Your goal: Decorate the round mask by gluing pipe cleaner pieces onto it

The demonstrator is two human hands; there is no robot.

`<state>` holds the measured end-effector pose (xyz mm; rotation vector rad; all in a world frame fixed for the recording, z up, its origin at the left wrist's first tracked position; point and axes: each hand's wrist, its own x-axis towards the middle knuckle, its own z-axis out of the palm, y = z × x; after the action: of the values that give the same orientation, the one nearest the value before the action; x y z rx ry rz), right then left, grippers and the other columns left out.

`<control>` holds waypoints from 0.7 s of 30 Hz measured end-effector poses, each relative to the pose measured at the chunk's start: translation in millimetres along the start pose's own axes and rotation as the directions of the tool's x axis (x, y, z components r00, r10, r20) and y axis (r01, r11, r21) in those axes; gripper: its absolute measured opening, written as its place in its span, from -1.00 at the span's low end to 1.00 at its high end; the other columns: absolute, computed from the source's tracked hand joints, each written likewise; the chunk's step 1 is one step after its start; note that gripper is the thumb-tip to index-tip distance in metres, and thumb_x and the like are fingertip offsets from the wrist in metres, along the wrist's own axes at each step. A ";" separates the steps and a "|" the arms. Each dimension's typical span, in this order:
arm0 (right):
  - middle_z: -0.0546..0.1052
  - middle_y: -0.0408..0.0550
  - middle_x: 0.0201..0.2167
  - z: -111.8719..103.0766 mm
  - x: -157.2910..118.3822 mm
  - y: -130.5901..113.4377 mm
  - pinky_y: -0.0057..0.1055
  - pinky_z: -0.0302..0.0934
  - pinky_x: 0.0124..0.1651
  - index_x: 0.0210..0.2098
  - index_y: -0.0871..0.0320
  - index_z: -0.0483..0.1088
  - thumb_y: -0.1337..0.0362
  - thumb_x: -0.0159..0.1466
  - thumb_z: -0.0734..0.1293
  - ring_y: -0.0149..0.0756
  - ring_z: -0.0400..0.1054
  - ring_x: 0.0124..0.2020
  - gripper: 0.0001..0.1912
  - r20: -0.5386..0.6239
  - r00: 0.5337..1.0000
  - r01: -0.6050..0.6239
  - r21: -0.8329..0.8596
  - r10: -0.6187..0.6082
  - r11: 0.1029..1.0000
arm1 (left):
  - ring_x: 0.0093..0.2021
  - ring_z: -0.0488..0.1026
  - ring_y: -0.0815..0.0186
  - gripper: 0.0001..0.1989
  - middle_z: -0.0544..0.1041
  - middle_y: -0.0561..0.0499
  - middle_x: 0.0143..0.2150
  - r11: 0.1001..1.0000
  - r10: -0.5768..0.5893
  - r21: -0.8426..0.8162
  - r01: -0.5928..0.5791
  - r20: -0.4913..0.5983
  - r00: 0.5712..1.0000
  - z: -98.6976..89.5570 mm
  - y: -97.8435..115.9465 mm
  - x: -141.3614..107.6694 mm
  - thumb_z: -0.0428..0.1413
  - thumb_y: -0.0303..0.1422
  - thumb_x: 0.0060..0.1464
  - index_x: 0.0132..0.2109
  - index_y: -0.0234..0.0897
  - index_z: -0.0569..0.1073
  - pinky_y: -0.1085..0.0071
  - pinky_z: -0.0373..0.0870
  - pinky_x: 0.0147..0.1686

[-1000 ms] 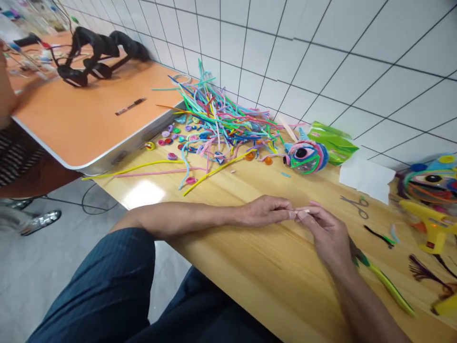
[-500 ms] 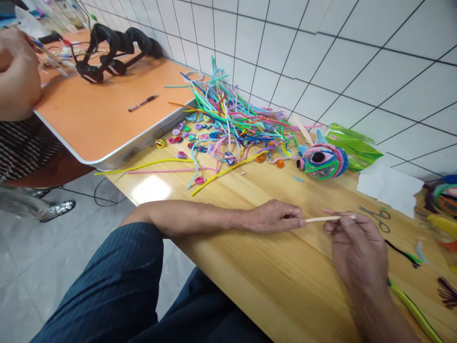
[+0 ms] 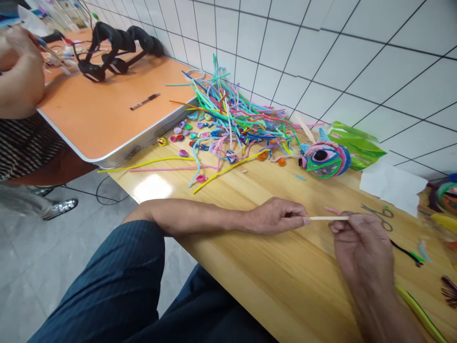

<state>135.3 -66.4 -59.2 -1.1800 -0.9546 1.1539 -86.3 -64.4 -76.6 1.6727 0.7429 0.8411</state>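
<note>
Hands farther apart, strip between

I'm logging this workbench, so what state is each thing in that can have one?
Pale strip, held out straight
Left hand, pinching one end
Right hand, pinching the other end
Scissors, lying down, handles apart
Pipe cleaners, tangled heap
White paper, lying spread out
Pen, lying flat; capped or not, too small to tell
Green bag, creased; open or sealed, cannot tell
</note>
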 end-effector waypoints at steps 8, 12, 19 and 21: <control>0.66 -0.14 -0.40 4.4 1.7 9.8 -0.46 0.39 -0.47 -0.37 0.08 0.52 0.08 -0.07 0.70 -0.42 0.45 -0.55 -0.59 -0.024 0.996 -0.092 -0.008 0.091 0.996 | -0.22 0.53 0.27 -0.64 0.67 -0.07 -0.19 0.897 -0.117 0.422 0.132 -0.062 0.991 -10.4 24.5 2.2 0.17 -0.08 0.36 -0.05 -0.31 0.61 0.40 0.27 -0.25; 0.67 -0.15 -0.38 8.8 -5.3 7.7 -0.44 0.39 -0.49 -0.34 0.07 0.48 0.08 -0.03 0.69 -0.39 0.46 -0.55 -0.57 -0.002 0.998 -0.059 0.012 0.059 0.998 | -0.26 0.51 0.32 -0.71 0.65 -0.04 -0.21 0.910 -0.170 0.391 0.135 0.054 0.984 -5.3 27.0 2.3 0.17 -0.17 0.39 -0.05 -0.33 0.59 0.45 0.28 -0.27; 0.65 0.05 0.02 -3.5 -6.7 -2.4 -0.04 0.44 0.05 -0.03 0.05 0.46 0.13 0.27 0.53 -0.07 0.57 -0.02 -0.66 0.210 0.829 0.548 -0.495 -0.519 0.675 | -0.46 0.29 0.45 -0.77 0.39 0.17 -0.50 0.929 -0.217 0.318 0.187 0.062 0.974 -6.9 31.3 8.4 0.14 -0.36 0.37 -0.31 -0.33 0.52 0.50 0.18 -0.37; 0.63 0.11 0.11 -5.4 -6.7 -7.6 0.06 0.31 0.24 0.06 0.06 0.48 0.21 0.33 0.50 0.02 0.49 0.16 -0.67 0.498 0.624 0.751 -0.595 -0.602 0.287 | -0.47 0.27 0.45 -0.78 0.35 0.18 -0.52 0.908 -0.225 0.370 0.197 0.033 0.974 -5.2 31.7 10.1 0.15 -0.39 0.34 -0.33 -0.33 0.52 0.48 0.15 -0.38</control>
<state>140.5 -74.0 -52.4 -1.0730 -1.9982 0.0521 -83.0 -60.8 -43.2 1.8955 1.0560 0.5036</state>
